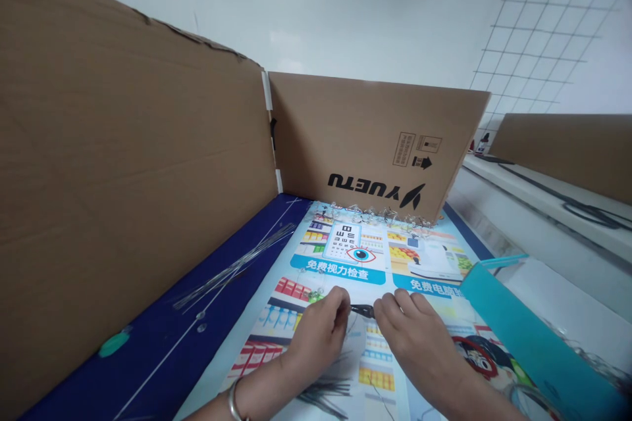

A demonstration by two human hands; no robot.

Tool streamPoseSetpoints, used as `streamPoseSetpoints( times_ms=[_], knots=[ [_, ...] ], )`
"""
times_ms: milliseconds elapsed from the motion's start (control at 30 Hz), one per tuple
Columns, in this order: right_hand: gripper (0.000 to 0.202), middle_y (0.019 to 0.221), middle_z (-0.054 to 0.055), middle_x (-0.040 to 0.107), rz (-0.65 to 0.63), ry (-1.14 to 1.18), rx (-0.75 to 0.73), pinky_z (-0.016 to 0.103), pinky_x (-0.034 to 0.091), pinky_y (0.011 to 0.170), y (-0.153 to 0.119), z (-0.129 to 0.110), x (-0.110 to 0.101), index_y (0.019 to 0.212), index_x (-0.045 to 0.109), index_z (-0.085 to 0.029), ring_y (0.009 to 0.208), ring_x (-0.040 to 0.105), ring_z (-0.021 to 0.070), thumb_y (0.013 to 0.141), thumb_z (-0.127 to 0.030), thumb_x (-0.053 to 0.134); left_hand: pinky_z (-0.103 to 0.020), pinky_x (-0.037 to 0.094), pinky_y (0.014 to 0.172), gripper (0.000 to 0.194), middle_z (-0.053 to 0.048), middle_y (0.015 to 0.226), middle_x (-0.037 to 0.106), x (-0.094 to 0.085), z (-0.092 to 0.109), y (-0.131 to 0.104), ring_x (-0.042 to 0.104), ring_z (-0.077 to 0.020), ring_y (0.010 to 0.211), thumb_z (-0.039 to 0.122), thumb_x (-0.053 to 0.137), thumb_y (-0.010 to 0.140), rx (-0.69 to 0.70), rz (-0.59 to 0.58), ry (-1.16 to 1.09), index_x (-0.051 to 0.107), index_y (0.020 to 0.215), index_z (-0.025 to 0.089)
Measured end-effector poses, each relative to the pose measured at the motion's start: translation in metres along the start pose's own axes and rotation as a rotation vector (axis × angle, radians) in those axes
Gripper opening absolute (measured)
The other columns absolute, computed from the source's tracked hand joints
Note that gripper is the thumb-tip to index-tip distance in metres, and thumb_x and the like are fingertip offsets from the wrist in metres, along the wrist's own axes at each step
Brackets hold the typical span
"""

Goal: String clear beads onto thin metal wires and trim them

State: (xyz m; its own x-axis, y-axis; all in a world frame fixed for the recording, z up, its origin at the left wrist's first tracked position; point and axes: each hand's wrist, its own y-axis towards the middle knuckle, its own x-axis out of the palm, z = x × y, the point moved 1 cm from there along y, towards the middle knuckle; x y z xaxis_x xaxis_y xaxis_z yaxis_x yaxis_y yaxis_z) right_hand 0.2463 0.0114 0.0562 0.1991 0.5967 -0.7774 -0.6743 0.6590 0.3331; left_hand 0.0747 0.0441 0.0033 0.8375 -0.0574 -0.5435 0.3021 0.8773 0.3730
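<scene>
My right hand (412,325) is wrapped round a pair of pliers (363,310), whose dark narrow jaws point left. The handles are hidden in my palm. My left hand (320,325) is closed in a pinch right at the jaw tips. A faint thin wire seems to run from its fingertips; most of it is hidden. Below my left wrist lies a bunch of dark cut wires (326,395) on the printed poster sheet (266,296). Small bent wire pieces (375,214) are strewn along the sheet's far edge.
Cardboard panels stand at the left (133,164) and back (316,131). A bundle of long straight wires (237,263) lies on the dark blue cloth (162,355), near a green blob (114,343). At the right, a teal box (533,335) contains wire pieces. A wire coil (533,401) sits close by.
</scene>
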Motion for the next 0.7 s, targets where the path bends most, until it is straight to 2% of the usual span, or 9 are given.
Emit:
streamPoseSetpoints(
  times_ms=[400, 533, 700],
  knots=[
    [0.014, 0.08, 0.006, 0.055, 0.018, 0.051, 0.025, 0.035, 0.029, 0.063, -0.002, 0.003, 0.002, 0.091, 0.056, -0.016, 0.076, 0.045, 0.0217, 0.078, -0.011, 0.051, -0.025, 0.03, 0.057, 0.018, 0.0, 0.065, 0.051, 0.0, 0.001, -0.001, 0.045, -0.0157, 0.06, 0.006, 0.038, 0.076, 0.018, 0.007, -0.039, 0.046, 0.074, 0.022],
    [0.015, 0.083, 0.006, 0.055, 0.029, 0.065, 0.099, 0.035, 0.03, 0.065, -0.006, 0.004, 0.009, 0.093, 0.056, -0.016, 0.078, 0.045, 0.0218, 0.08, -0.012, 0.051, -0.024, 0.033, 0.059, 0.013, 0.001, 0.067, 0.051, 0.001, 0.0, 0.002, 0.047, -0.014, 0.062, 0.011, 0.039, 0.079, -0.085, 0.042, -0.209, 0.045, 0.074, 0.021],
    [0.011, 0.081, 0.005, 0.055, 0.079, 0.213, 0.306, 0.036, 0.03, 0.069, -0.013, 0.007, 0.017, 0.089, 0.058, -0.02, 0.078, 0.045, 0.0215, 0.083, -0.025, 0.05, -0.02, 0.031, 0.05, 0.005, 0.004, 0.066, 0.051, 0.003, -0.005, 0.009, 0.04, -0.0078, 0.049, 0.022, 0.043, 0.082, -0.275, 0.077, -0.626, 0.043, 0.077, 0.02]
  ],
)
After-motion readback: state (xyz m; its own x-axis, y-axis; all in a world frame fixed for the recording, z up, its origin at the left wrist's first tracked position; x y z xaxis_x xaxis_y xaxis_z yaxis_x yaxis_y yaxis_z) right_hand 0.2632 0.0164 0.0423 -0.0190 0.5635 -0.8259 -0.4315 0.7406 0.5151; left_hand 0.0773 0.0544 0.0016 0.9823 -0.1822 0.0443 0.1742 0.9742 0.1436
